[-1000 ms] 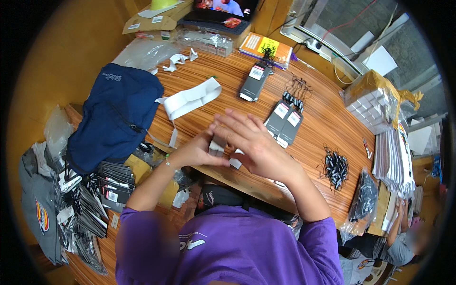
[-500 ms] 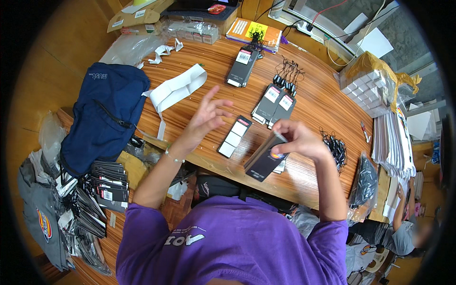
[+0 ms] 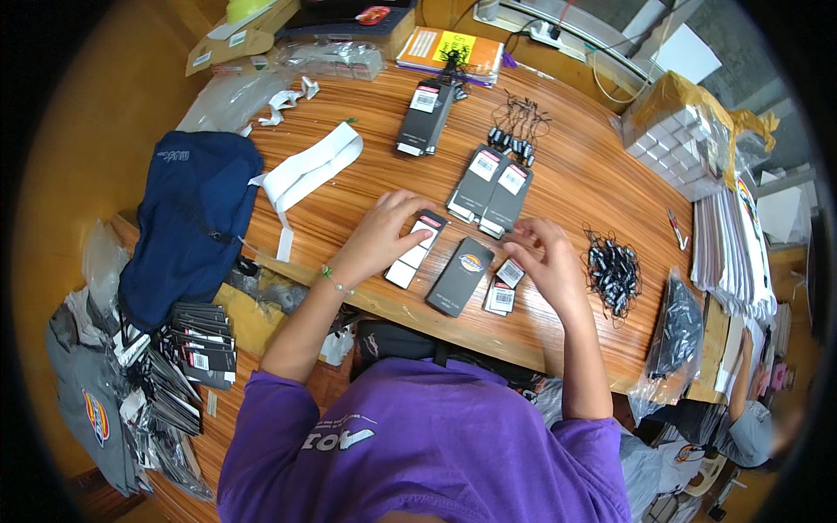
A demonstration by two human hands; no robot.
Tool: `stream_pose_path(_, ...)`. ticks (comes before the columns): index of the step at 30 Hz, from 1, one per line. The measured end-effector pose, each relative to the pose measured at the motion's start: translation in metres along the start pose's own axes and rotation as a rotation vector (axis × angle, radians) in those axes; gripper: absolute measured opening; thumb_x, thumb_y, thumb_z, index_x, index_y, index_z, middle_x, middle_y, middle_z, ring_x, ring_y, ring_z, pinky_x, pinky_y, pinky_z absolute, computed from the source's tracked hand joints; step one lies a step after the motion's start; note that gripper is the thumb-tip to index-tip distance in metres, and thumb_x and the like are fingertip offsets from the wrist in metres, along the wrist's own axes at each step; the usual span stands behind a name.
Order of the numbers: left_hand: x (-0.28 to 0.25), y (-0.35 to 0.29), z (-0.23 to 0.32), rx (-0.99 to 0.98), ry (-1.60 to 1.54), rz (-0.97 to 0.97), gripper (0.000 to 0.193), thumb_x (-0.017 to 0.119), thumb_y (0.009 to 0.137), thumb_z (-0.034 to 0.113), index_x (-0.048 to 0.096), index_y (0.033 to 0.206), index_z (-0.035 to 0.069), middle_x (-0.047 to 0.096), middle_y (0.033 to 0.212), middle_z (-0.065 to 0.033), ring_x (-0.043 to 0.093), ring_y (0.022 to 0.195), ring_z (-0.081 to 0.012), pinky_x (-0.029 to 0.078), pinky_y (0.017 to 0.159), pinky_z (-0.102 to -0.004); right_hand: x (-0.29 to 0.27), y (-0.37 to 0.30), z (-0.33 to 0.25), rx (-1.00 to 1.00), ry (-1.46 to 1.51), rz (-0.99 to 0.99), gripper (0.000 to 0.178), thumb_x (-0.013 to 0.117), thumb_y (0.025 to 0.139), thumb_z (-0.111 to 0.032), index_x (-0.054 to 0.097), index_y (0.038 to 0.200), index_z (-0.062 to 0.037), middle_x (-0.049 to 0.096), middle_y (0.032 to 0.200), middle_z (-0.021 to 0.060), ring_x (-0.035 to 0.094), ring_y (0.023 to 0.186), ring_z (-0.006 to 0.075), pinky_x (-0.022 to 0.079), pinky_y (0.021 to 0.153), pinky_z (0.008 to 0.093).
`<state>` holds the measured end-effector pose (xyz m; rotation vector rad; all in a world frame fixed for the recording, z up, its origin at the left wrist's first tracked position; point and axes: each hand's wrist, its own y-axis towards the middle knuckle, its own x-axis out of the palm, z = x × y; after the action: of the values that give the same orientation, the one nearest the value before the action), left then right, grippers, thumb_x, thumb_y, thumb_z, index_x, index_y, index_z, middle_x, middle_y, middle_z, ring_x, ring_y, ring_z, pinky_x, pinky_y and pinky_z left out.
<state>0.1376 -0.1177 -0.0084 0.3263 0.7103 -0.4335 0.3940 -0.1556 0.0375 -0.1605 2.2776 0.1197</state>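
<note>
On the wood-grain table, my left hand lies over the left side of a dark tag bearing white blank panels. Its thumb stretches across the tag and its fingers are spread. A stack of dark hang tags with a colourful oval logo sits just right of it. My right hand hovers beside small white barcode labels, thumb and forefinger apart, with nothing visible between them. Beyond the hands lie two side-by-side stacks of stringed tags with barcode stickers, and another tag stack farther back.
A navy bag and a curled white paper strip are at left. To the right lie a heap of black strings, small snips, a bagged black bundle, piled white bags and a wrapped box block. Another person is at far right.
The dark tag stack has left my right hand and now lies flat on the table. My left hand has come down onto the panelled tag. The view has shifted slightly.
</note>
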Motion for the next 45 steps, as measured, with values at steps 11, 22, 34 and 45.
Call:
stream_pose_path(11,0.026,0.038,0.024,0.147,0.128,-0.37,0.069,0.079,0.054,0.036,0.058,0.116,0.012,0.058,0.112,-0.0062,0.044,0.111,-0.0244,0.03,0.097,-0.0389,0.025,-0.037,0.039,0.127,-0.254,0.064,0.047,0.077,0.062,-0.031,0.06,0.096,-0.0032,0.056,0.091,0.0106,0.053,0.091,0.0292,0.043,0.076,0.0398)
stream_pose_path(22,0.02,0.029,0.039,0.245,0.127,-0.155,0.054,0.079,0.06,0.023,0.058,0.106,0.005,0.06,0.097,-0.0055,0.052,0.097,-0.0204,0.039,0.088,-0.0332,0.036,-0.035,0.059,0.264,0.452,0.091,0.022,0.071,0.071,-0.005,0.052,0.082,-0.0033,0.055,0.069,0.0014,0.05,0.059,0.0108,0.039,0.054,0.0237)
stream_pose_path(34,0.022,0.002,0.055,-0.43,-0.821,-0.154,0.022,0.061,0.082,0.0,0.055,0.103,-0.005,0.064,0.086,-0.0072,0.061,0.077,-0.0081,0.05,0.064,-0.0198,0.035,-0.055,0.019,0.098,0.841,0.095,0.023,0.071,0.074,-0.002,0.055,0.091,-0.0014,0.058,0.075,0.0003,0.052,0.066,0.0052,0.043,0.061,0.0204)
stream_pose_path(45,0.053,-0.009,0.068,-0.331,-0.846,-0.032,0.014,0.064,0.081,0.001,0.061,0.093,-0.005,0.065,0.085,-0.0065,0.061,0.076,-0.0078,0.048,0.064,-0.0179,0.018,-0.067,0.043,0.118,0.556,0.321,0.017,0.064,0.079,-0.005,0.058,0.095,-0.0025,0.053,0.069,0.005,0.05,0.061,0.0125,0.043,0.055,0.0238)
